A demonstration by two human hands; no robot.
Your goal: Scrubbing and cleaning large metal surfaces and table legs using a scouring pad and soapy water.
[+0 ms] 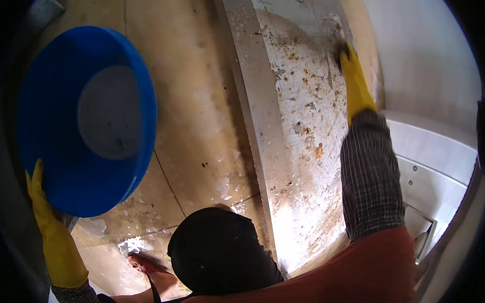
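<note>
My left hand point(41, 194), in a yellow rubber glove, grips the near left rim of a large blue plastic basin point(50, 106). The basin is tilted so that its inside shows. A pale round area point(109, 116) lies at its bottom; whether that is liquid or bare plastic I cannot tell. My right hand point(354, 77), gloved the same way, reaches far forward over a pale, rust-spotted surface point(304, 93). Under its fingers is a dark scrubbing pad point(340, 56), blurred and partly hidden, held against that surface near its right edge.
Wet tan floor tiles point(193, 113) run left of a raised straight edge point(251, 103) that borders the spotted surface. A white wall panel point(423, 53) curves up at the right. My knee point(218, 248) and sandalled foot point(146, 267) are in the near foreground.
</note>
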